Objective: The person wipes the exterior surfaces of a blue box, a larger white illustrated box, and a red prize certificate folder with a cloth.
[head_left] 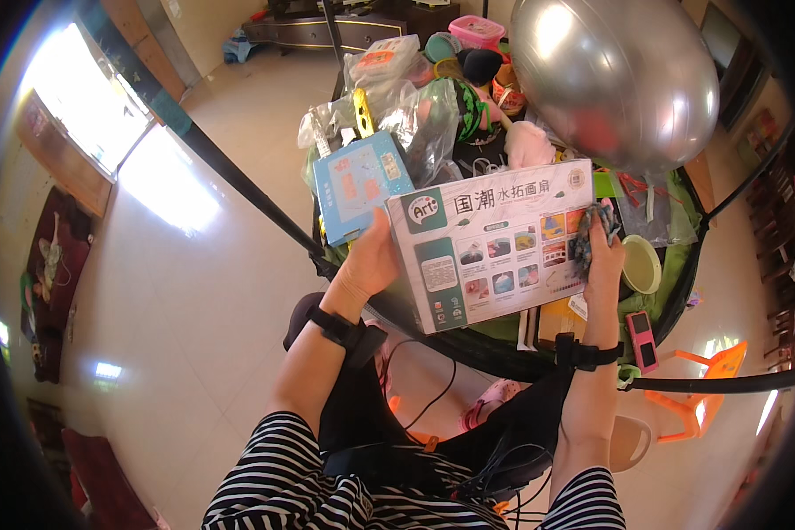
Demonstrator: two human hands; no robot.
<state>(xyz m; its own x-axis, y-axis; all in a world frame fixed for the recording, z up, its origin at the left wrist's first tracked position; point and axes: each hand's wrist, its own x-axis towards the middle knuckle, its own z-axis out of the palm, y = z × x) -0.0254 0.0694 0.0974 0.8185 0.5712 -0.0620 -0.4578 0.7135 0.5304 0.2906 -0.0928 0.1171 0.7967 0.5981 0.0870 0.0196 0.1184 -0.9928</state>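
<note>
A flat white and green craft-kit box (pixel 446 300) with rows of small pictures is held up in front of me, tilted. My left hand (pixel 371 261) grips its left edge, thumb on the near side. At the right edge, my right hand (pixel 604 261) is closed on a crumpled dark patterned cloth (pixel 594 231), which lies against the box's face. Fingers behind the box are hidden. Just beyond my left hand is a light blue box (pixel 344 199), leaning on the pile of things behind it.
A round, dark-rimmed green toy enclosure (pixel 680 291) holds clear plastic bags (pixel 428 119), a pink basket (pixel 477 32) and toys. A large silver balloon (pixel 623 79) bulges over its far right. Black poles (pixel 265 199) cross around it. An orange stool (pixel 702 389) stands right.
</note>
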